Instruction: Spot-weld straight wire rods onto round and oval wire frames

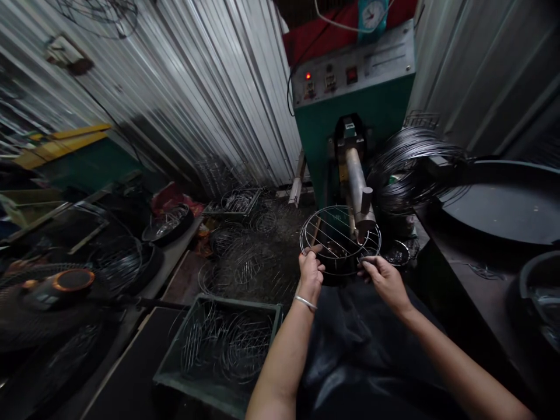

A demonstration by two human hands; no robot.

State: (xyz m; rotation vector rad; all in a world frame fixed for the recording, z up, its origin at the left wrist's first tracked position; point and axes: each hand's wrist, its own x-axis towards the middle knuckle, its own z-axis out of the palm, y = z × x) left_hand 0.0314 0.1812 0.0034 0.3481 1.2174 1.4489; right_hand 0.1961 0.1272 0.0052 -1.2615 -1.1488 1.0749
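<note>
A round wire rack (pixel 335 233) with parallel bars across its ring sits under the metal arm (pixel 359 181) of a green machine (pixel 312 134). My left hand (pixel 310 271) is closed on the near left of its rim. At the near right of the rim, the fingers of my right hand (pixel 380 273) are pinched together close to the ring. A small curved wire piece (pixel 365 255) shows at these fingertips, partly hidden. The arm's lower tip meets the rack near its right side; whether they touch is hard to tell.
A green crate (pixel 175 364) with several wire racks stands at the lower left. Coiled wire (pixel 415 166) hangs right of the machine, beside a large dark round tray (pixel 503 213). Black basins hold metal pieces at the left. More wire racks (pixel 247 271) lie on the floor.
</note>
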